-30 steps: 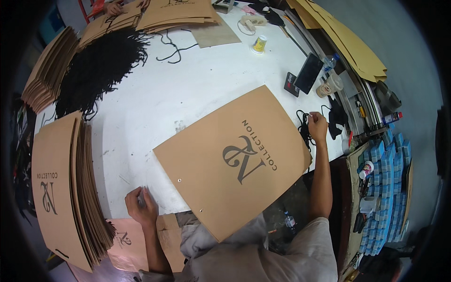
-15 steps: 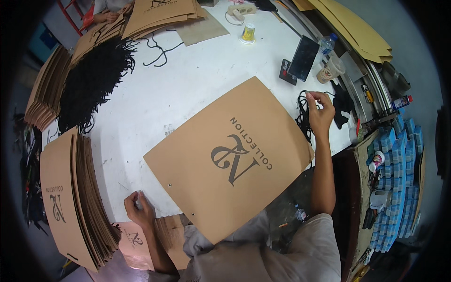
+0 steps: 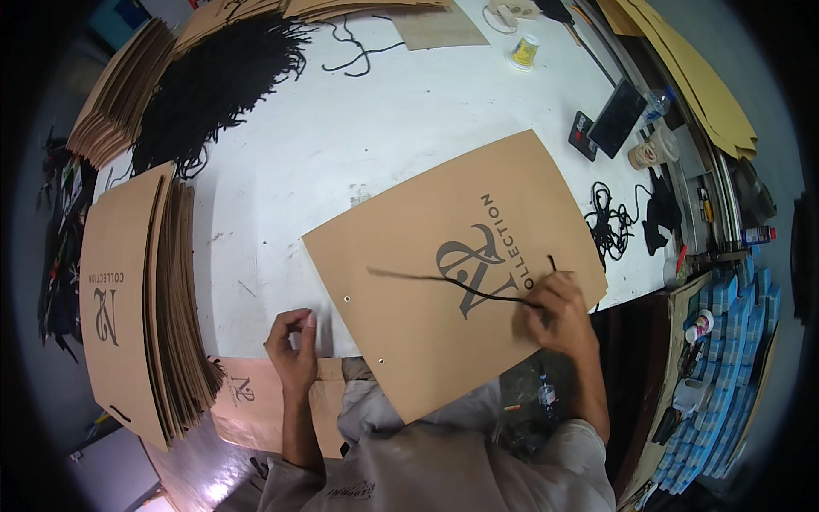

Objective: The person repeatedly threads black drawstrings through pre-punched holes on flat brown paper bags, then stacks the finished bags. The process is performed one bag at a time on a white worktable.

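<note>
Cord [image 3: 490, 294], black and thin, is pinched between the thumb and fingers of the right hand [image 3: 559, 314], with a short end poking up past the knuckles and a longer end trailing left, its tip blurred. It hangs over a flat brown paper bag [image 3: 431, 328], crossing the dark printing there; whether the cord touches the paper I can't tell. The bag lies askew on the white counter [image 3: 273, 205], one corner hanging over the near edge above the person's lap. Two small metal eyelets [image 3: 347, 299] sit along its left side. The left hand [image 3: 293, 348] is well apart from the right, near the counter's edge and left of the bag, fingers loosely bent and thumb away from them.

Right of the bag, and close to it, a tangle of black cord [image 3: 609, 226] lies in loops beside a black cloth [image 3: 659, 213]. Beyond that stand a dark phone [image 3: 618, 118], leaning at a tilt, and a plastic drink cup [image 3: 653, 152]. At the far left, a big heap of black cords [image 3: 217, 94] spreads over the counter (it looks rather like a shaggy rug), with a thick stack of brown bags [image 3: 124, 333] nearer the person.
</note>
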`<state>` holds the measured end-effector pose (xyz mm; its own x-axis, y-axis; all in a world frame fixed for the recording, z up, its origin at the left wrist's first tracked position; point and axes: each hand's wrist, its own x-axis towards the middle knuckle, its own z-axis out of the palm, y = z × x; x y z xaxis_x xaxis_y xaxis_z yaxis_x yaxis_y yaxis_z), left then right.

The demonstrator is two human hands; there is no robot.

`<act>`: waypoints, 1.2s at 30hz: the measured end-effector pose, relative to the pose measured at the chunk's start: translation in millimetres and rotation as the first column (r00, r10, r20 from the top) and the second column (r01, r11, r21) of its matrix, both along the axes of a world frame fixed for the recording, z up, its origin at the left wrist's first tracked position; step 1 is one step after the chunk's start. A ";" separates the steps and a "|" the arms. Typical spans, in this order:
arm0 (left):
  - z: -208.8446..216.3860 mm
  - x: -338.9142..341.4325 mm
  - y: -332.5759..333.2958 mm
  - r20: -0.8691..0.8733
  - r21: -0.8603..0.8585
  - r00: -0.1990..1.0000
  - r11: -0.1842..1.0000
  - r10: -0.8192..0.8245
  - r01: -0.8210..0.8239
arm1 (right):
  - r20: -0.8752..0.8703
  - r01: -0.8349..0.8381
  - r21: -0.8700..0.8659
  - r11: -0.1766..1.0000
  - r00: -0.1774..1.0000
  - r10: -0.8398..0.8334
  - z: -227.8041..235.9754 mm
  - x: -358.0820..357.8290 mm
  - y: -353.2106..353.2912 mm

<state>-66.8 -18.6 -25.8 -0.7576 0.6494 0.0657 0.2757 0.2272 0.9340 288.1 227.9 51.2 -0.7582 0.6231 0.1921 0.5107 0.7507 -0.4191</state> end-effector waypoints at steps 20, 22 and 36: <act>15.6 38.1 30.2 0.554 0.219 0.815 0.974 -0.172 0.056 | -0.443 -0.371 -0.429 0.824 0.881 0.166 -18.8 -190.2 -54.2; 18.0 37.4 28.8 0.595 0.237 0.765 0.963 -0.246 0.125 | -0.419 -0.375 -0.380 0.846 0.885 0.204 -26.4 -190.4 -56.6; 28.7 39.3 32.0 0.648 0.309 0.746 0.948 -0.154 -0.073 | -0.429 -0.282 -0.386 0.878 0.898 0.100 -34.0 -197.3 -64.2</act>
<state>-27.4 13.4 2.9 -0.6562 0.7140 -0.2443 -0.4287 -0.0863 0.8993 90.8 163.6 17.2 -0.7916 0.5613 0.2414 0.1047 0.5139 -0.8514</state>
